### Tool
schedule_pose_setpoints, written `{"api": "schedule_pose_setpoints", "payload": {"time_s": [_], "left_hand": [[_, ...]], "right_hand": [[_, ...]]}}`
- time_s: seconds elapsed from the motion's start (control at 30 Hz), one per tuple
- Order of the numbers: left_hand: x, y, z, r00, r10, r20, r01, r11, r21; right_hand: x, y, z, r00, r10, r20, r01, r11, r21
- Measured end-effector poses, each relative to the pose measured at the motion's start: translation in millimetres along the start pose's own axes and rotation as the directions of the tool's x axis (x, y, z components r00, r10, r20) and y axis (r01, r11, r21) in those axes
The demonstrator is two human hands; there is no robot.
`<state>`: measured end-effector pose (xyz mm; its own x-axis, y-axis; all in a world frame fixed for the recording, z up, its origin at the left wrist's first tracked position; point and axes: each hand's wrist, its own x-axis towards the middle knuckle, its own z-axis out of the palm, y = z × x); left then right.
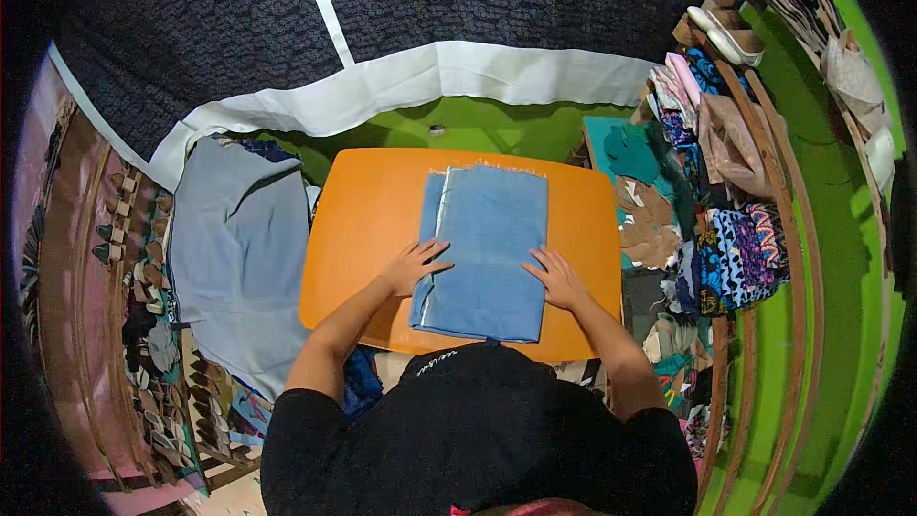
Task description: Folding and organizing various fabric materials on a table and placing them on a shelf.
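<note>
Folded blue cloth (pixel 492 258): lies flat on orange worktop (pixel 363 201), a little right of its middle. Long axis near to far, pointing away from the person. Pale strip (pixel 439 215) lengthwise close to left edge, loose threads along far edge.

Key relation: between both grips, inward of each. To the right of left grip (pixel 413 268), to the left of right grip (pixel 559 278). Neither clearly nearer; opposite long sides, roughly level with each other, closer to the near end than the far one.

Left: released, palm down, fingers splayed inward over left margin, up to about the pale strip. Right: released too, fingers spread, tips on right margin, back of palm out over the worktop. Nothing clasped in either; pressure on the cloth impossible to tell.

Left forearm (pixel 349 330) slanting up and inward from lower left, right forearm (pixel 608 344) mirroring from lower right; elbows out wide.

Farther out: grey cloth (pixel 239 248) draped left of the worktop, patterned folded fabrics (pixel 745 253) stacked on the right.
</note>
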<state>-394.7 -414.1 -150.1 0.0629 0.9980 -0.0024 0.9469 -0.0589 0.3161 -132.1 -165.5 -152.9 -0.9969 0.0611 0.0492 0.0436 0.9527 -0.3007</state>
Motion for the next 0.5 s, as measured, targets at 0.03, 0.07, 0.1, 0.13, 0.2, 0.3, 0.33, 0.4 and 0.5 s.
{"api": "schedule_pose_setpoints", "payload": {"time_s": [0.03,0.07,0.1,0.13,0.2,0.3,0.33,0.4,0.5], "left_hand": [[0.0,-2.2,1.0,0.998,0.018,0.061,-0.021,0.998,0.053],[-1.9,-5.7,7.8,0.998,0.014,0.062,-0.017,0.998,0.054],[-4.8,-10.1,17.9,1.0,0.025,0.015,-0.026,0.999,0.031],[-5.6,-12.1,21.5,0.999,0.039,-0.031,-0.039,0.999,0.009],[-7.3,-18.6,27.4,0.998,0.043,-0.045,-0.045,0.998,-0.037],[-2.6,-25.3,19.1,0.997,-0.08,0.01,0.08,0.951,-0.3],[-3.4,-28.1,15.4,0.975,-0.199,0.104,0.224,0.845,-0.485],[-1.2,-37.5,33.9,0.934,-0.318,-0.165,0.215,0.866,-0.451],[25.4,-35.9,35.1,0.736,-0.675,-0.057,0.446,0.547,-0.709]], "right_hand": [[3.5,0.0,-0.1,1.0,-0.003,0.0,0.003,1.0,0.002],[6.8,0.0,-0.3,0.999,-0.043,0.006,0.043,0.999,-0.022],[9.3,-0.6,-0.2,0.997,-0.082,0.014,0.083,0.996,-0.045],[9.0,0.6,2.7,0.997,-0.082,0.014,0.083,0.996,-0.043],[7.4,6.1,13.5,0.996,-0.077,-0.054,0.08,0.994,0.071],[4.2,17.7,31.1,0.99,0.083,-0.115,-0.023,0.896,0.443],[8.7,13.6,30.0,0.991,0.076,-0.111,-0.019,0.895,0.445],[19.6,5.1,28.4,0.879,0.452,-0.15,-0.257,0.715,0.651],[23.4,30.5,56.1,0.729,0.684,-0.015,-0.451,0.496,0.742]]}}
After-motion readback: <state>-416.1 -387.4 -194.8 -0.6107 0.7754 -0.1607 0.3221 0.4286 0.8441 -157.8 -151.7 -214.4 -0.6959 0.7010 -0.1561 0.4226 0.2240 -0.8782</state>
